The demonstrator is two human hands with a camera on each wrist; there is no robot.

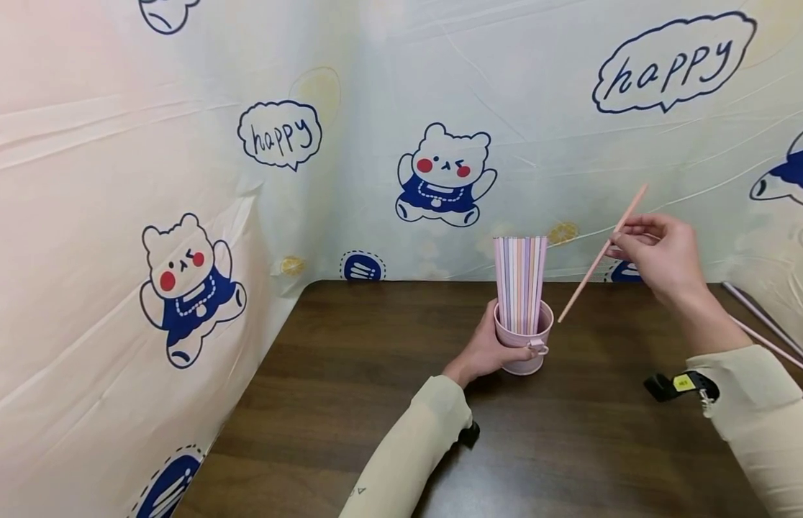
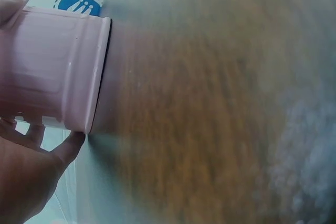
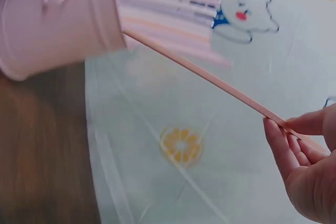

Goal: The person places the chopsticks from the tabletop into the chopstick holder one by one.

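Observation:
A small pink metal bucket [image 1: 523, 363] with a side handle stands on the table, and my left hand [image 1: 487, 351] grips it round its left side, thumb across the front. In the left wrist view the fingers curl beneath the bucket wall [image 2: 42, 66]. Upright in the bucket is a bunch of pastel straws [image 1: 519, 284] in pink, lilac, white and orange. To the right, my right hand [image 1: 663, 255] pinches an orange straw [image 1: 589, 277] near its upper part. That straw slants down to the left, its lower end near the bucket's rim [image 3: 123, 30].
On the dark wooden table [image 1: 350, 374], a grey-lilac straw [image 1: 760, 316] and a pink straw [image 1: 777, 352] lie at the right edge, partly behind the right forearm. A printed cloth [image 1: 375, 86] with bears and "happy" bubbles hangs behind the table and along its left.

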